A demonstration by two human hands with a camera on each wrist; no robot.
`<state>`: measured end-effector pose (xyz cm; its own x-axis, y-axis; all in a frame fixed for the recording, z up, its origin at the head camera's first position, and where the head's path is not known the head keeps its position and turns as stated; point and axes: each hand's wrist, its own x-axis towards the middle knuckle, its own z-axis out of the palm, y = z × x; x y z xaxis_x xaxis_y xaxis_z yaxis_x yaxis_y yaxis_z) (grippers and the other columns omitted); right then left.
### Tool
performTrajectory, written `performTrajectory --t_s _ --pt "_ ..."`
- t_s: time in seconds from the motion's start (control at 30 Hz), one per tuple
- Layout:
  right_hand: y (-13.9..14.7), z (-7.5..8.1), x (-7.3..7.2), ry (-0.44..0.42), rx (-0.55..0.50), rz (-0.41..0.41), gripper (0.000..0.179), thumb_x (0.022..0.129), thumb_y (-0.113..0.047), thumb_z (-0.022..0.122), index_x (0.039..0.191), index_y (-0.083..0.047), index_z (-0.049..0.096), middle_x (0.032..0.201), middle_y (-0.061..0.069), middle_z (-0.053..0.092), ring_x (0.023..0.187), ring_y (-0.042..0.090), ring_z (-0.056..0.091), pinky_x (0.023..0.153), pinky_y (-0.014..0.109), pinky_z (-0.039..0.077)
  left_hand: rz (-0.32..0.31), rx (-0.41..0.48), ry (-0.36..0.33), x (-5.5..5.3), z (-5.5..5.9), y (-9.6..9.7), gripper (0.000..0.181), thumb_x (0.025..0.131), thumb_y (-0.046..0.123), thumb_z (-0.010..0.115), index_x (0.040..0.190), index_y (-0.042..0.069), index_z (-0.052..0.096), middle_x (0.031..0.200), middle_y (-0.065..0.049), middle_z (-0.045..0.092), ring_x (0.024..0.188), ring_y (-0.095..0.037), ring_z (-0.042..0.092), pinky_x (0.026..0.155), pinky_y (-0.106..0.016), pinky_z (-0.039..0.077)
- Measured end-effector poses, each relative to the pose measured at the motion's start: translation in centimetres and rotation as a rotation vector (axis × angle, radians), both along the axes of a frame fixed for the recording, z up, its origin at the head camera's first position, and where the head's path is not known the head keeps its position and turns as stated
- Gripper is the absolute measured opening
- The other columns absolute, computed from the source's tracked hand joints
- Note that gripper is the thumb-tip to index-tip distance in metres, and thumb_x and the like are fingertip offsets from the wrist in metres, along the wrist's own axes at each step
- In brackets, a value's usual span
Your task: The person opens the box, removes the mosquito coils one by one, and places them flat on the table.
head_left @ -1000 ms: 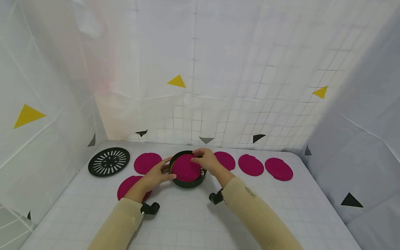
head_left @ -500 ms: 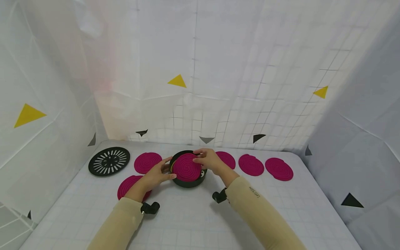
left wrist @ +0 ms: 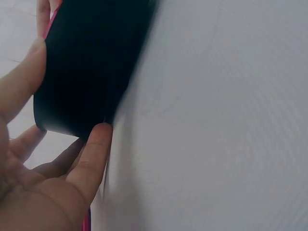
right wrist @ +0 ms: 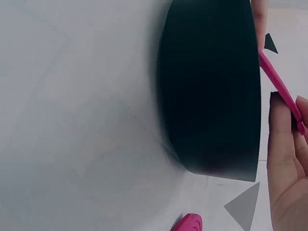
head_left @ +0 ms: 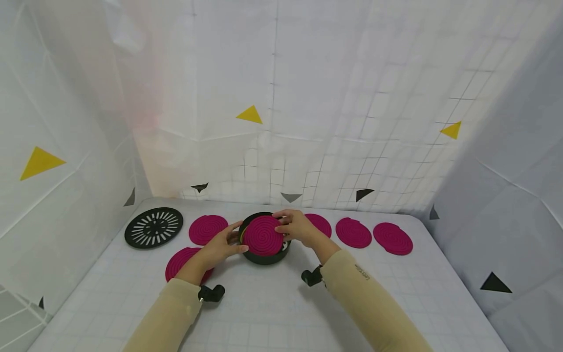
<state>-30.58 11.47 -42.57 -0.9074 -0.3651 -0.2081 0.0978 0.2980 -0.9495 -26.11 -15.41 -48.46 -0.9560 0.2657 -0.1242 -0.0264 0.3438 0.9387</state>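
A round black holder (head_left: 264, 260) with upright walls stands on the table at the centre. My left hand (head_left: 218, 248) grips its left side, and in the left wrist view the thumb lies at the rim with the fingers against the wall (left wrist: 91, 62). A magenta spiral coaster (head_left: 263, 237) lies over the holder's opening. My right hand (head_left: 299, 229) pinches the coaster's right edge. The right wrist view shows the coaster (right wrist: 278, 84) tilted, its pinched edge raised beyond the rim. Inside the holder, a bit of black-and-white pattern shows; the rest is hidden.
A black slotted disc (head_left: 154, 228) lies at the back left. Two magenta coasters (head_left: 207, 230) lie left of the holder, the nearer one (head_left: 179, 263) partly under the left wrist. Several more (head_left: 353, 232) lie in a row to the right. White sheeting (head_left: 325, 98) surrounds the table.
My right hand and forearm have shifted slightly to the right, with the fingertips now nearer the coaster's right edge. The coaster has moved very slightly right. My left hand has stayed in place.
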Motion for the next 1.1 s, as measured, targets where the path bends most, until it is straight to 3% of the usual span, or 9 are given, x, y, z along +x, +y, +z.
performTrajectory --t_s 0.4,1.1 --pt "0.5 0.3 0.3 0.038 -0.025 -0.021 0.044 0.091 0.001 0.07 0.134 -0.01 0.062 0.121 0.016 0.06 0.09 0.02 0.066 0.078 0.04 0.06 0.005 0.012 -0.002 0.0 -0.1 0.0 0.09 0.083 0.03 0.083 0.157 0.029 0.032 0.153 -0.016 0.043 0.144 -0.034 0.036 0.113 -0.056 0.034" --pt "3.7 2.3 1.9 0.111 -0.116 -0.099 0.048 0.091 0.0 0.071 0.136 -0.013 0.061 0.126 0.016 0.062 0.098 0.025 0.068 0.081 0.041 0.06 -0.001 -0.005 0.002 -0.1 -0.1 -0.2 0.091 0.084 0.033 0.082 0.158 0.029 0.029 0.154 -0.015 0.042 0.144 -0.032 0.037 0.114 -0.055 0.033"
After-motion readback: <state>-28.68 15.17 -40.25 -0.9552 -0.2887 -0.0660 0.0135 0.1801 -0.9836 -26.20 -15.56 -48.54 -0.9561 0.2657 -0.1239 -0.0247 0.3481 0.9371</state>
